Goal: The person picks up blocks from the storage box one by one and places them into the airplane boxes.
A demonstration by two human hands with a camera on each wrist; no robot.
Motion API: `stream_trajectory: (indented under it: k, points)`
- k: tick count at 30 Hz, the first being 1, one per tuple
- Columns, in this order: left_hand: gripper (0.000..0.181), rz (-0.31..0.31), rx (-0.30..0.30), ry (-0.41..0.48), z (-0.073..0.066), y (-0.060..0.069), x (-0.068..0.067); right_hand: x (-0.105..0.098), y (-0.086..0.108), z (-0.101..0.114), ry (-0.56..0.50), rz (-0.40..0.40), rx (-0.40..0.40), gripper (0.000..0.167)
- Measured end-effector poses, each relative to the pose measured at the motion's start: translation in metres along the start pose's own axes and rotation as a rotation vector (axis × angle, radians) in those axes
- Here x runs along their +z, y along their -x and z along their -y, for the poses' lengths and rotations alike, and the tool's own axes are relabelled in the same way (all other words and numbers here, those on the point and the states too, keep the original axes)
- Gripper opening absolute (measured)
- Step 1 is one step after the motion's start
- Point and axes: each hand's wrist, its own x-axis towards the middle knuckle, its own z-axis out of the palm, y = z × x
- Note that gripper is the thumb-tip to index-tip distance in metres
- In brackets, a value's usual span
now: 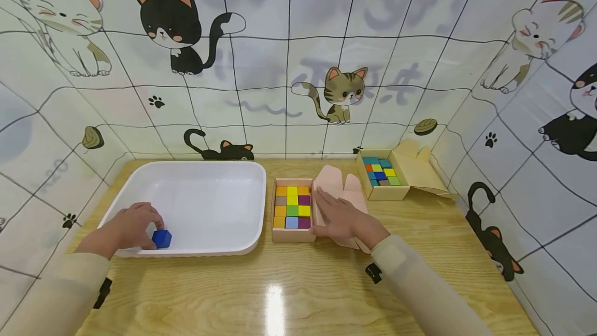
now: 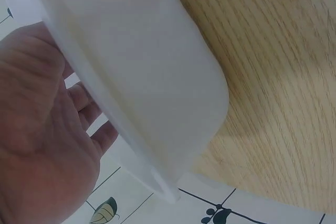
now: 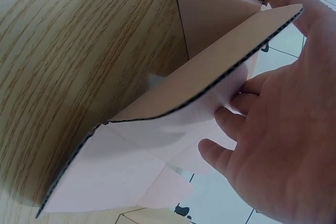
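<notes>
Inside the white tray (image 1: 210, 206), near its front left corner, my left hand (image 1: 132, 226) pinches a blue block (image 1: 161, 239) between thumb and fingers. The tray wall hides that block in the left wrist view, where the palm and some fingers show over the rim. My right hand (image 1: 342, 218) lies with fingers extended on the opened lid of the pink box (image 1: 294, 235), its thumb at the box's right edge. Small coloured cubes (image 1: 292, 210) in orange, yellow, purple, green and light blue sit in rows inside. In the right wrist view the lid (image 3: 194, 77) stands tilted beside the fingers.
A second, yellowish box (image 1: 387, 194) with several coloured cubes stands at the back right, its lid (image 1: 420, 170) folded out to the right. A cat-printed sheet (image 1: 289, 56) rises behind and at both sides of the wooden table (image 1: 224, 294).
</notes>
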Motion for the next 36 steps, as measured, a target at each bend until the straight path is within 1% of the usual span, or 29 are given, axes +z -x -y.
stream_trajectory:
  k: [7,12,16,19,22,27,33,36]
  points:
    - [0.03,-0.032,-0.006,0.01,0.0,0.0,0.001,0.0,0.001,0.002,0.003,-0.003,-0.001,0.099]
    - [0.029,-0.08,0.016,-0.011,0.0,-0.004,-0.002,0.0,0.002,0.002,-0.003,-0.005,0.0,0.099]
    - [0.028,-0.135,0.052,-0.025,-0.006,-0.009,-0.009,0.0,0.001,0.002,0.0,-0.006,0.005,0.099]
    - [0.027,-0.161,0.065,-0.017,-0.014,-0.014,-0.016,0.0,0.001,0.002,-0.003,-0.006,0.005,0.099]
    - [0.026,-0.174,0.079,0.009,-0.026,-0.018,-0.024,0.0,0.001,0.002,-0.007,-0.001,0.005,0.099]
    - [0.023,-0.195,0.121,0.035,-0.05,-0.028,-0.035,-0.001,0.002,0.002,-0.005,0.003,0.002,0.099]
    - [0.023,-0.209,0.162,0.024,-0.077,-0.041,-0.046,-0.001,0.002,0.002,0.009,0.003,0.002,0.099]
    - [0.023,-0.222,0.197,0.021,-0.092,-0.046,-0.049,-0.001,0.001,0.002,0.011,0.003,0.004,0.1]
